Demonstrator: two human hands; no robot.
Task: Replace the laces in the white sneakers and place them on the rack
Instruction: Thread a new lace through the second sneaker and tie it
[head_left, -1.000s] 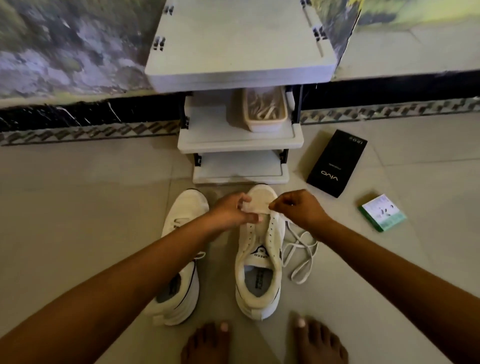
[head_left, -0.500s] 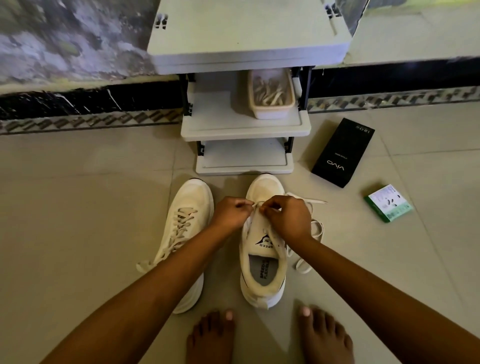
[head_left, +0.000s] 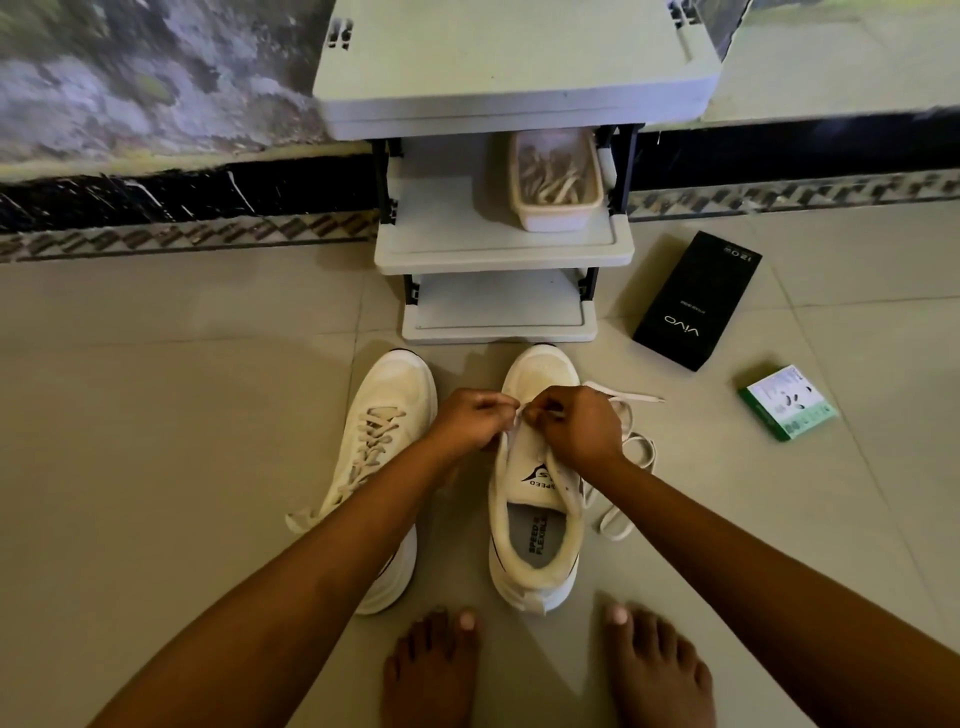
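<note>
Two white sneakers stand on the tiled floor before a grey plastic rack (head_left: 498, 249). The left sneaker (head_left: 384, 431) is laced. The right sneaker (head_left: 535, 519) has its tongue exposed, and a loose white lace (head_left: 631, 447) trails off its right side onto the floor. My left hand (head_left: 470, 421) and my right hand (head_left: 576, 426) meet over the right sneaker's front eyelets, both pinching the lace there. The fingertips hide the eyelets themselves.
A beige tub (head_left: 556, 179) of laces sits on the rack's middle shelf. A black phone box (head_left: 696, 301) and a small green-and-white box (head_left: 787, 402) lie on the floor to the right. My bare feet (head_left: 431, 670) are at the bottom edge.
Both hands came closer together over the right sneaker's front eyelets, and the lace end now lies stretched out to the right. The view has tilted so that the shoes sit lower.
</note>
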